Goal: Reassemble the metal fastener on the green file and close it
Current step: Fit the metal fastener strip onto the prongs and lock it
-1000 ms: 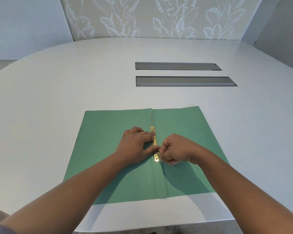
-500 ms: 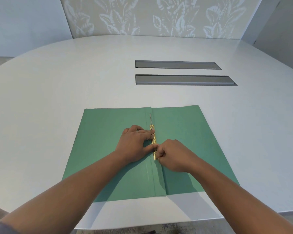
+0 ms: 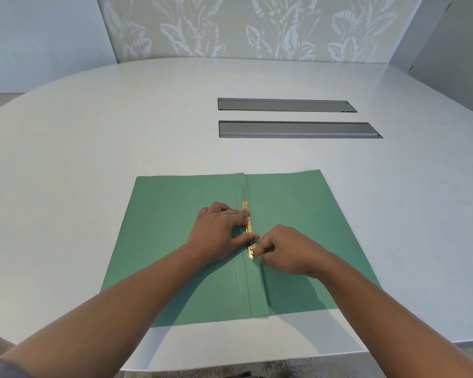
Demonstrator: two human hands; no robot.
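Note:
A green file [image 3: 175,214] lies open and flat on the white table, spine running away from me. Along the spine sits the gold metal fastener bar [image 3: 249,230], with a thin silver prong [image 3: 243,190] lying flat beyond its far end. My left hand [image 3: 219,230] presses on the bar, fingertips on its far part and thumb near its middle. My right hand [image 3: 287,249] is curled at the bar's near end, fingertips pinched on the small slider there. The near prong is hidden under my fingers.
Two grey recessed cable hatches [image 3: 298,129] sit in the white table [image 3: 93,148] beyond the file, to the right of centre. The table's front edge runs just below the file. A patterned wall panel stands behind the table.
The near prong that stuck out under my right hand a second ago is no longer visible. My right hand has moved up against the bar's near end. My left hand has stayed put.

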